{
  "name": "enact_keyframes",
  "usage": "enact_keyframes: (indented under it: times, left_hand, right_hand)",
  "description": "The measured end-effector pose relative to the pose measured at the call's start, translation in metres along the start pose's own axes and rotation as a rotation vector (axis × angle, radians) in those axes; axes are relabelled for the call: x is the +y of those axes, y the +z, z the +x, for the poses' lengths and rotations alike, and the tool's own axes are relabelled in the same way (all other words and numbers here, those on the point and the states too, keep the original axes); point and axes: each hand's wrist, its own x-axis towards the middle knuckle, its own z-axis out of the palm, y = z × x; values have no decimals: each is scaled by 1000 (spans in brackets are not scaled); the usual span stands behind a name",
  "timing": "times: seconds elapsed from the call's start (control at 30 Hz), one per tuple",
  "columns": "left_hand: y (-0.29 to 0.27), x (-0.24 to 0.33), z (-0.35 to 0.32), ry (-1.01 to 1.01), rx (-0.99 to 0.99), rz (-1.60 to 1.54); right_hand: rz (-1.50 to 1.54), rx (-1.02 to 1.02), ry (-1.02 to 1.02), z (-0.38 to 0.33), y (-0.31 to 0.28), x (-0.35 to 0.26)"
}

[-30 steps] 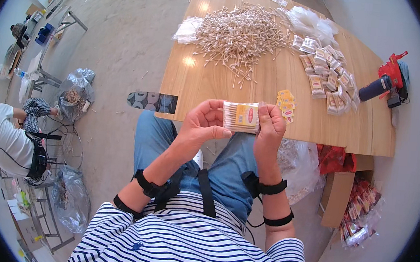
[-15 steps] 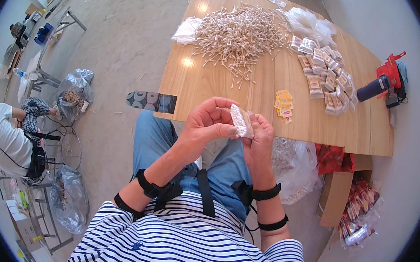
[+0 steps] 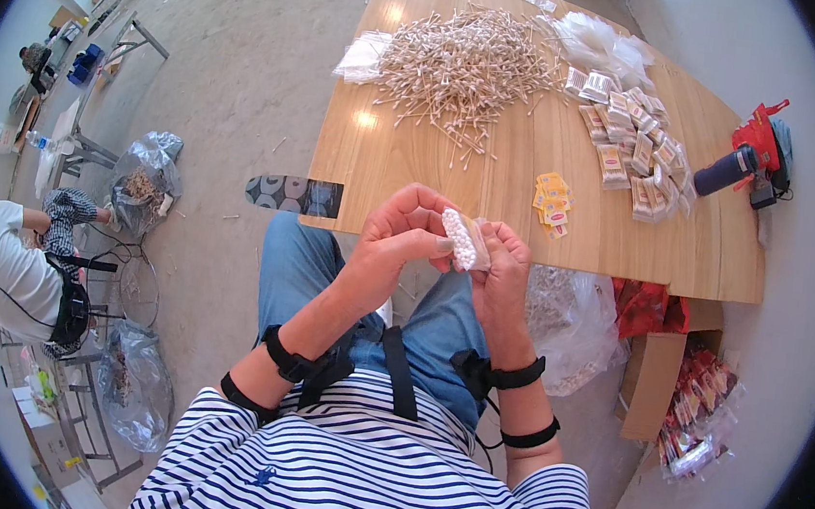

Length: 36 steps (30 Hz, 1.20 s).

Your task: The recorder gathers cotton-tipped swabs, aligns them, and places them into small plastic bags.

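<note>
R hand (image 3: 503,274) clamped on clear-plastic swab pack (image 3: 466,241), tilted, bumpy white cotton tips showing; L hand (image 3: 393,234) thumb + fingers curled at its L side, grip unclear. Pack's approx. at wearer's 12 o'clock, by wood-grain desk's (image 3: 358,158) near edge. From pack: loose heap of thin-stick swabs (image 3: 467,71) at 12, flat yellow cards (image 3: 553,201) + small rectangular packs (image 3: 635,148) at 2.

table (image 3: 377,160): glossy wood | swab packet (image 3: 468,241): plastic | floor (image 3: 239,70): rough, matt
</note>
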Motion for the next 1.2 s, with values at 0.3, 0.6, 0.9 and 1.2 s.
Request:
enact_keyframes:
  times: [0.3,0.6,0.9,1.2]
  left_hand:
    - [-1,2,0,-20,21,9]
    - [-19,-1,1,-66,12,80]
    - [-23,3,14,59,-177,605]
    - [-25,6,6,2,-12,304]
  right_hand:
    - [-2,10,2,-1,2,1]
    - [-199,132,-205,1,-1,-6]
    - [-1083,-232,-768,-6,22,-33]
    - [-887,-191,-510,-17,15,-39]
